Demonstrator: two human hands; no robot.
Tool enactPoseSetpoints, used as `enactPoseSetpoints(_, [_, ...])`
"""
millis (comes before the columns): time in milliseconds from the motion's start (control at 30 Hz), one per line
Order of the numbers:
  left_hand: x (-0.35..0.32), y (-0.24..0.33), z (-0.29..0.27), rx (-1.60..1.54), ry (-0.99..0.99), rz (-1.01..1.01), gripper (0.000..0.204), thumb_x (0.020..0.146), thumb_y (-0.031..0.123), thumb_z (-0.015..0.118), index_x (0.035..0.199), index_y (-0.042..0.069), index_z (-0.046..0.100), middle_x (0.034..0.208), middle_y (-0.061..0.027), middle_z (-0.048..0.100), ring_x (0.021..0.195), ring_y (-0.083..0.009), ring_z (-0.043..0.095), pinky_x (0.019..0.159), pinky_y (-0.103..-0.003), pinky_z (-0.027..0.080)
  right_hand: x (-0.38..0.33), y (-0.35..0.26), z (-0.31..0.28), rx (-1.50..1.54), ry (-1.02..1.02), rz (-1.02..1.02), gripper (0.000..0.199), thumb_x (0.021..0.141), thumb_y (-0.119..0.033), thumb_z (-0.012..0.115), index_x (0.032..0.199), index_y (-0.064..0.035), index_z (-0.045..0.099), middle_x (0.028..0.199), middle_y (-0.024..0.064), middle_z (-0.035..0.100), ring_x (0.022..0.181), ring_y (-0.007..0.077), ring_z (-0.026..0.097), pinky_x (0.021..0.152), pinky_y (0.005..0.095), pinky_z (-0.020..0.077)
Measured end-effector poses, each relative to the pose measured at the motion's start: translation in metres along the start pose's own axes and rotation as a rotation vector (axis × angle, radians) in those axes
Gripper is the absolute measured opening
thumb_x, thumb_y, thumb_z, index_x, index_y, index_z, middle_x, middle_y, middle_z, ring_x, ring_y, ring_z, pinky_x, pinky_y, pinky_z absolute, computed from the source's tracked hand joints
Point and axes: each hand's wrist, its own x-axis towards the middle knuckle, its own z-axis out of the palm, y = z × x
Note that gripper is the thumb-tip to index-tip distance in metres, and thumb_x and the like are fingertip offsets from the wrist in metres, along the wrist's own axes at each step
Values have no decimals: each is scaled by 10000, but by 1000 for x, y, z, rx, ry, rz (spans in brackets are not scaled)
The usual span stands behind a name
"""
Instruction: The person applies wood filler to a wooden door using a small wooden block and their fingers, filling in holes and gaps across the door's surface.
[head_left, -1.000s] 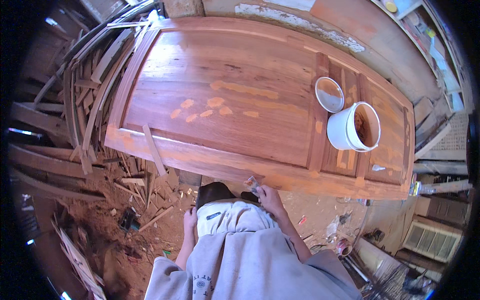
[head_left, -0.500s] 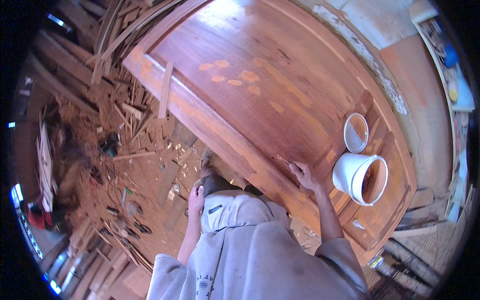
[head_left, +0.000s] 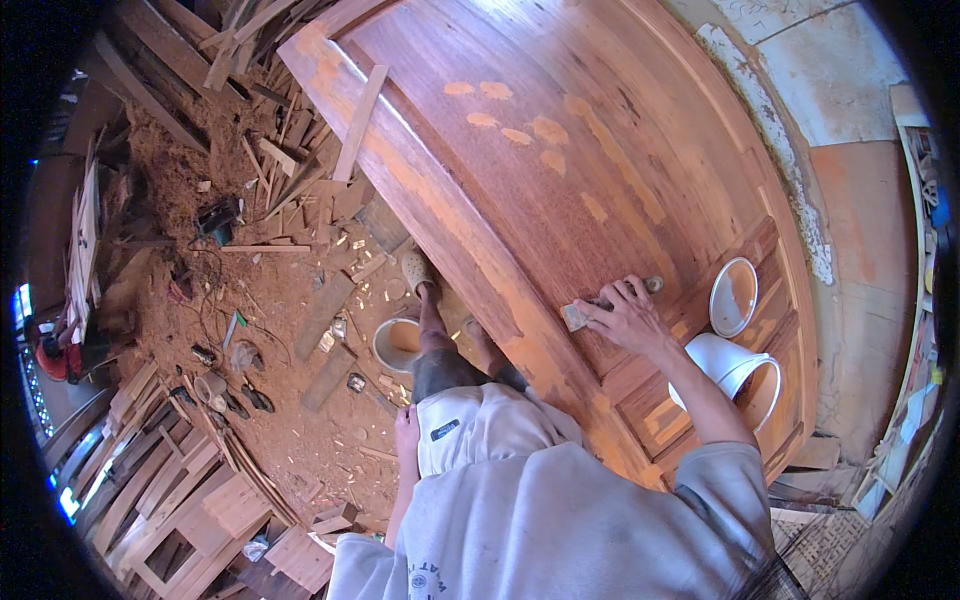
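Observation:
My right hand (head_left: 632, 318) is closed round a putty knife (head_left: 575, 317) over the large reddish-brown wooden door panel (head_left: 480, 190). The knife's flat end points left, and its handle end sticks out past my fingers. Pale orange filler patches (head_left: 549, 129) dot the panel and run along its frame. Right of that hand, a white bucket (head_left: 703, 362) leans with its mouth toward the right, and its round lid (head_left: 733, 297) lies beside it, smeared with filler. My left hand (head_left: 406, 432) hangs low by my thigh, its fingers too hidden to read.
A thin wooden strip (head_left: 360, 122) lies across the panel's left edge. On the sawdust-covered floor, another white bucket (head_left: 397, 344) stands near my legs. Offcuts (head_left: 290, 150) pile up at upper left, and stacked boards (head_left: 240, 505) lie at lower left. A shelf (head_left: 912, 150) runs along the far right.
My right hand has moved up and right across the panel, and the putty knife now shows more fully in it. My view has shifted, bringing the floor bucket into sight.

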Motion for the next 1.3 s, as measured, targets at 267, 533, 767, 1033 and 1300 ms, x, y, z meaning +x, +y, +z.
enactPoseSetpoints(267, [10,29,-4,-139,15,-35,478,1001,366,507,1163,-72,611,1056,-276,668,1035,-345,648,902,-409,492,-4,-8,1,-181,-212,29,443,931,-132,515,1356,-245,568,1076,139,580,1113,335,534,1056,550,342])
enactPoseSetpoints(533, [25,24,-9,-196,-16,-17,458,1003,351,512,1172,-62,616,1096,-258,665,1033,-336,640,907,-397,489,9,-33,-25,-251,-372,130,500,904,-89,528,1398,-165,527,1147,199,557,1162,362,498,1070,557,309])
enactPoseSetpoints(767, [18,35,-6,-149,-21,8,449,1005,348,512,1173,-55,613,1078,-252,668,1027,-337,641,909,-400,488,13,-21,-24,-195,-193,25,420,882,-225,663,1299,-229,616,975,87,548,1031,276,529,997,510,349])
enactPoseSetpoints(1033, [28,21,-4,-278,-25,-38,473,1004,364,510,1192,-60,605,1094,-248,668,1053,-340,637,931,-397,483,20,-2,-7,-52,-164,10,363,876,-312,686,1238,-293,664,956,56,550,1008,241,547,1003,507,355])
enactPoseSetpoints(1300, [16,41,-9,-172,-61,12,477,1006,359,502,1197,-67,599,1153,-257,649,1100,-335,618,974,-399,457,14,1,7,-108,-162,39,405,879,-312,679,1281,-297,635,956,84,553,1018,274,552,981,515,368])
